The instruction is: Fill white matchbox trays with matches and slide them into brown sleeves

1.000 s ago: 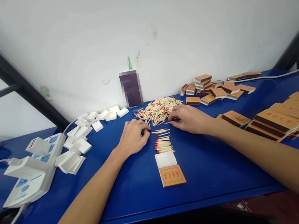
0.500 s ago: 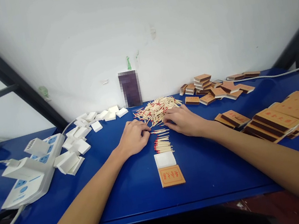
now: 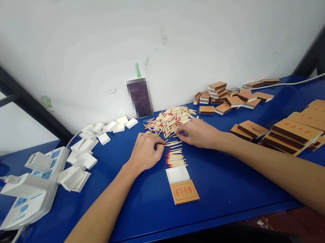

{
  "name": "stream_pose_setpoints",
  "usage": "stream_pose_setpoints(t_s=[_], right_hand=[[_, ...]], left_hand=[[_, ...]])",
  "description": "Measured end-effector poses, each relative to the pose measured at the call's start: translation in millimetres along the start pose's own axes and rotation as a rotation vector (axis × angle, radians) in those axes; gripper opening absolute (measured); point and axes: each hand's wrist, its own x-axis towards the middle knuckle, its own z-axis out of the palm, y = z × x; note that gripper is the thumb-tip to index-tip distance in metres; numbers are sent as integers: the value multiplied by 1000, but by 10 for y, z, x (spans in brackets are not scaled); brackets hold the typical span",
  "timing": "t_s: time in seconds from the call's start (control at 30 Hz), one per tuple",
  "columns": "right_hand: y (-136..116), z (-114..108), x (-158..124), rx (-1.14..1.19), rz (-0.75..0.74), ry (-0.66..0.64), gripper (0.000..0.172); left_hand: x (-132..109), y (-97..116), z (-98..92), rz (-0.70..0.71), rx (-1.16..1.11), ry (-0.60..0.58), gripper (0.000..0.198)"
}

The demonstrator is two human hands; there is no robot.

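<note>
A loose pile of red-tipped matches [image 3: 172, 120] lies by the wall. Just below its left side is my left hand [image 3: 147, 150], thumb and forefinger closed together beside the heads of a few matches; whether it grips one is hidden. My right hand [image 3: 199, 133] pinches a match [image 3: 174, 137] at the pile's lower edge, its fingers curled. Between the hands and toward me, a column of matches [image 3: 176, 159] lies crosswise, heads to the left. Below that, a white matchbox tray [image 3: 177, 174] sticks partly out of its orange sleeve [image 3: 185, 192].
White trays [image 3: 83, 146] are scattered at left, beside a power strip [image 3: 37, 194] with plugged-in chargers and cables. Orange matchbox sleeves [image 3: 234, 100] lie heaped at the back right, with overlapping rows [image 3: 301, 126] nearer me. All rest on a blue table [image 3: 130, 223].
My right hand's fingertips have drawn together and lowered slightly at the pile's edge, now with a match by them. The left hand has barely moved. The view has shifted slightly.
</note>
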Motion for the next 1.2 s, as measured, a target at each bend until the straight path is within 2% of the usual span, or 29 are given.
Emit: stream_pose_setpoints(t_s=[0.23,0.37,0.53,0.63,0.77,0.9,1.2], right_hand=[[-28,17,-5,13,1,26,17],[-23,26,-10,48,-23,59,14],[-91,51,-10,140,-84,85,13],[-136,33,-22,218,-126,74,14],[-105,11,-28,188,-75,112,16],[-31,39,-16,109,-58,107,21],[-50,49,-68,127,-154,125,11]], left_hand=[[0,12,-14,63,-94,-53,35],[-24,-8,-23,117,-151,-90,31],[-50,-15,-31,119,-201,-107,24],[-45,-20,-27,90,-237,-32,25],[-32,-50,-13,33,-220,81,25],[-34,-79,3,66,-186,29,26],[-34,-60,-12,85,-117,-96,33]])
